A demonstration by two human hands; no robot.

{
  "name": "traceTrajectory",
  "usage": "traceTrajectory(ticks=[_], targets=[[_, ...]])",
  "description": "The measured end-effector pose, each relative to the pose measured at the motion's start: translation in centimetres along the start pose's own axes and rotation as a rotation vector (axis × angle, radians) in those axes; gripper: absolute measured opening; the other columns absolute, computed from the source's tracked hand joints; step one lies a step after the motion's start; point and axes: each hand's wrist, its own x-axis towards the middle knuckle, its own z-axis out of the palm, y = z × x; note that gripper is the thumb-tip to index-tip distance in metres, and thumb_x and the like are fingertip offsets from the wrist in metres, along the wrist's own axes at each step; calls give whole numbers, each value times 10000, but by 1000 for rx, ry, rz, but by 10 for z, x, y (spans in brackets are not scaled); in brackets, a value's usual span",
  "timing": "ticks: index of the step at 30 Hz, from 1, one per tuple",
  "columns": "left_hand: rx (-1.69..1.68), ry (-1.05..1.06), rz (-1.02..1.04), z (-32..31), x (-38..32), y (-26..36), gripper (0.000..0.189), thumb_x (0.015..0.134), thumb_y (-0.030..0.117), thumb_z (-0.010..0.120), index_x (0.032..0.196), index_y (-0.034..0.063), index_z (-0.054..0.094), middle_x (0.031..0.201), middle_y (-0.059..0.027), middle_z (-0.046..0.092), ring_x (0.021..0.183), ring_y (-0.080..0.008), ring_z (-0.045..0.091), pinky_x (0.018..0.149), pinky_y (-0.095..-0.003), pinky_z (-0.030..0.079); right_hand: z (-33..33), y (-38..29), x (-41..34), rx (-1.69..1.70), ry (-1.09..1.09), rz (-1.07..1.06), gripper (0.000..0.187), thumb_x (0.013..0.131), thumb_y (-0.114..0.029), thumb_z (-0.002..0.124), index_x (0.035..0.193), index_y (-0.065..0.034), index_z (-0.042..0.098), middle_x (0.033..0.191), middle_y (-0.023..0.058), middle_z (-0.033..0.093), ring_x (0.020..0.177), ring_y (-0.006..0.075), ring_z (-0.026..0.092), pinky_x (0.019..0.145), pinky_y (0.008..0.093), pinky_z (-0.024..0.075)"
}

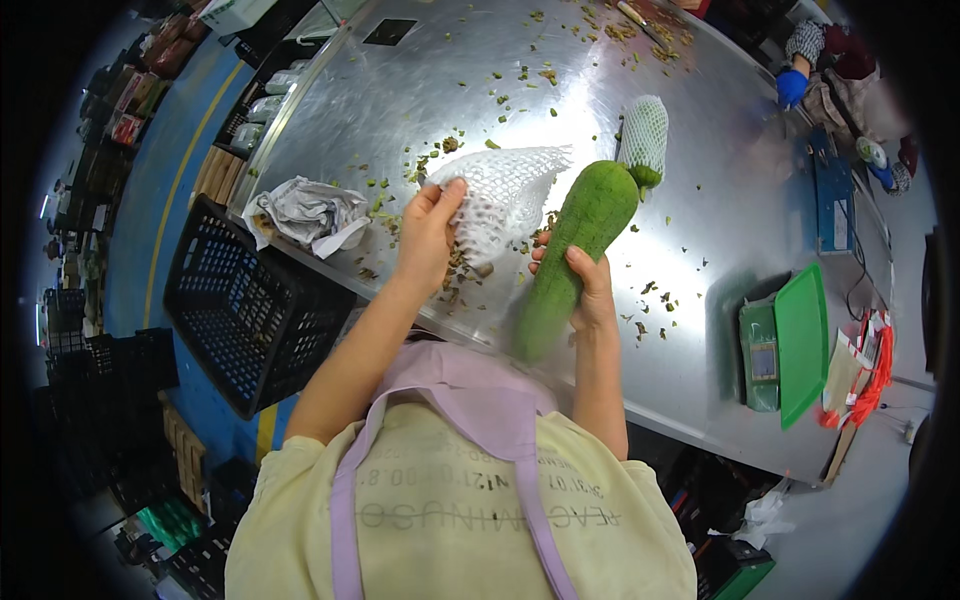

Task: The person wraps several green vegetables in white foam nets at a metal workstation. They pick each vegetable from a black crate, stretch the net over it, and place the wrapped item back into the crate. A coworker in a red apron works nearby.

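My left hand (436, 225) pinches one end of a white foam mesh sleeve (506, 191), which spreads loosely to the right and has nothing in it that I can see. A large green gourd (581, 240) lies in the grip of my right hand (589, 281), its broad end pointing away from me and its other end close to the apron. Just beyond that broad end, a second green gourd (645, 176) rests on the metal table (697, 217), mostly covered by its own foam mesh sleeve (645, 135).
Crumpled paper (307, 214) lies at the table's left edge, above a black plastic crate (232, 307). Plant scraps are scattered about. A knife (641, 22) lies at the far side. Right stand a green scale (761, 356) and green tray (804, 345). A co-worker's blue-gloved hand (792, 88) shows far right.
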Motion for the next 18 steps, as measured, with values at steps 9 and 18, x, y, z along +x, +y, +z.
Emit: traceTrajectory(ticks=[9, 18], targets=[[849, -211, 395, 24, -9, 3, 218, 792, 159, 669, 756, 20, 505, 625, -14, 527, 554, -81, 426, 523, -275, 396, 19, -15, -14, -247, -150, -37, 637, 638, -246, 740, 1155, 31, 493, 1010, 115, 578, 938, 219, 572, 758, 338, 498], [-207, -49, -228, 9, 8, 18, 104, 883, 197, 570, 899, 95, 560, 726, 45, 544, 652, -45, 539, 583, -213, 465, 3, -12, -12, -346, -107, -131, 629, 630, -200, 760, 1151, 26, 489, 961, 117, 592, 822, 223, 610, 727, 362, 533]])
